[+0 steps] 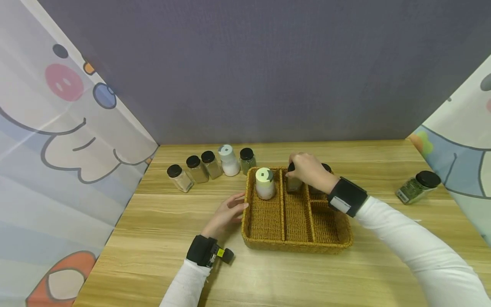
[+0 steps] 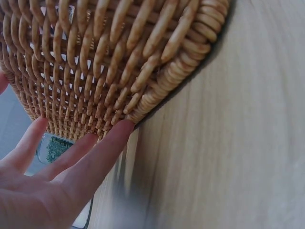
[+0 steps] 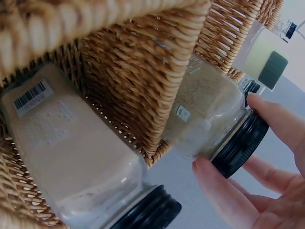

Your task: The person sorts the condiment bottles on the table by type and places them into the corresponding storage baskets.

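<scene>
A wicker basket (image 1: 297,244) with several compartments sits on the wooden table. My right hand (image 1: 308,170) pinches the black lid of a square glass spice jar (image 3: 207,107), which stands in the middle compartment and holds greenish-beige powder. In the right wrist view, a second spice jar (image 3: 81,152) with pale powder and a barcode label is in the neighbouring compartment. A white bottle (image 1: 265,189) with a pale yellow-green top stands in the left compartment. My left hand (image 1: 226,214) touches the basket's left side, and its straight fingertips rest on the weave (image 2: 90,81).
Left of the basket, along the back, is a row of black-lidded jars (image 1: 197,172), a white bottle (image 1: 230,164) and a jar with green contents (image 1: 247,164). Far right, a jar of green herbs (image 1: 414,189) lies tilted. A grey wall (image 1: 268,85) rises behind the table.
</scene>
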`<state>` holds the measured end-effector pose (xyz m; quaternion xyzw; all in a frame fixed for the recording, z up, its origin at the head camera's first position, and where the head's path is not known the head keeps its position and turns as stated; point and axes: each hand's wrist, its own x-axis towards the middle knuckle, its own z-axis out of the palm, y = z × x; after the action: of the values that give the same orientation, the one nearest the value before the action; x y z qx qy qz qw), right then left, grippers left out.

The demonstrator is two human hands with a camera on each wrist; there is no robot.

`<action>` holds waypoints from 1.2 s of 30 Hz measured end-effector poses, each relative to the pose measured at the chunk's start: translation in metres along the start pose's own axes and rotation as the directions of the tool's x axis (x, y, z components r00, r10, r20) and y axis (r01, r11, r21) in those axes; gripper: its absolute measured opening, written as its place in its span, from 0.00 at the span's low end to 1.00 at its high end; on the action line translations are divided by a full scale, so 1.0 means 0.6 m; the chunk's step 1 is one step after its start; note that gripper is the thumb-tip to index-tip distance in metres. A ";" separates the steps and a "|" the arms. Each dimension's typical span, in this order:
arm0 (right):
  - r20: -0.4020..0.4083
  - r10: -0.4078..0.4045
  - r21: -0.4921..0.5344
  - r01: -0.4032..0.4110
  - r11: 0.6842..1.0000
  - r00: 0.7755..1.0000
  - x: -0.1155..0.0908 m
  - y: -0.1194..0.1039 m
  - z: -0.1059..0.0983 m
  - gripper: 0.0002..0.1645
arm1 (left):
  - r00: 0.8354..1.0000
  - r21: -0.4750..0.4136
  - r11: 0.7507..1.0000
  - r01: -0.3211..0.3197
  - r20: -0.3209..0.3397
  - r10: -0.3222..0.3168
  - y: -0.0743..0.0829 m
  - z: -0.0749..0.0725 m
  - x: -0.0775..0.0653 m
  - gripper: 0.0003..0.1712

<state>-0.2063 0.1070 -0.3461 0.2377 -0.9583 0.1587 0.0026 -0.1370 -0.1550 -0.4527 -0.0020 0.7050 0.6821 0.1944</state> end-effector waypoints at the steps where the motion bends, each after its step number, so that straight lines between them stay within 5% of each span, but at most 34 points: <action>1: 0.000 -0.001 -0.002 0.001 1.000 1.000 0.000 0.000 0.001 0.20 | 1.000 0.004 1.000 -0.003 0.001 0.003 0.000 0.000 0.000 0.34; 13: 0.036 0.009 0.000 -0.009 1.000 0.999 0.002 0.004 0.012 0.20 | 1.000 0.001 1.000 -0.002 0.010 0.002 0.003 0.001 -0.003 0.33; 20: 0.041 0.000 -0.004 0.000 1.000 0.999 0.003 0.006 0.013 0.20 | 1.000 0.023 1.000 -0.005 0.015 0.005 0.035 0.013 -0.024 0.32; 36: 0.052 0.019 0.000 -0.019 1.000 0.998 -0.002 0.005 0.016 0.22 | 1.000 0.015 1.000 0.001 0.018 -0.001 0.035 0.013 -0.025 0.32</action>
<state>-0.2060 0.1068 -0.3561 0.2328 -0.9602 0.1526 -0.0238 -0.1267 -0.1497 -0.4286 0.0052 0.7083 0.6767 0.2008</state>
